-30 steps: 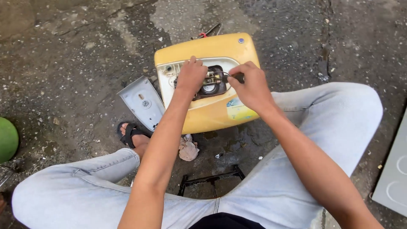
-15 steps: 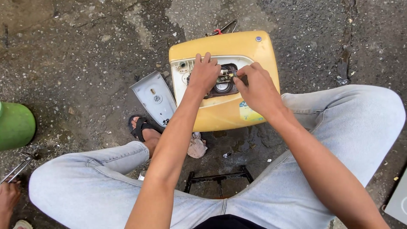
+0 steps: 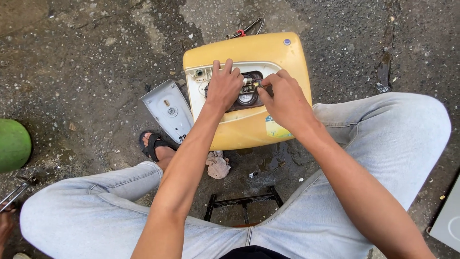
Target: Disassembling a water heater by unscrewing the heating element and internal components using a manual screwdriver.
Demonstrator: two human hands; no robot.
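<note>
A yellow box-shaped water heater [image 3: 249,129] lies on the wet ground between my knees, its front panel off and the white recess with round parts and wiring exposed. My left hand [image 3: 223,86] rests flat on that recess, fingers spread over the parts. My right hand [image 3: 282,98] pinches a small yellowish-tipped tool or screw at the black opening in the middle; what it grips is too small to name. The grey cover plate [image 3: 167,110] lies flat on the ground just left of the heater.
A green round object [image 3: 13,144] sits at the left edge, with metal pliers [image 3: 17,192] and another person's hand [image 3: 5,223] below it. A crumpled rag [image 3: 218,165] lies under the heater. A black stool frame [image 3: 242,201] shows between my legs. A grey panel [image 3: 448,223] lies at right.
The view has shifted so the heater sits more central. My left hand has slid up onto the recess; my right hand stays pinched at the opening.
</note>
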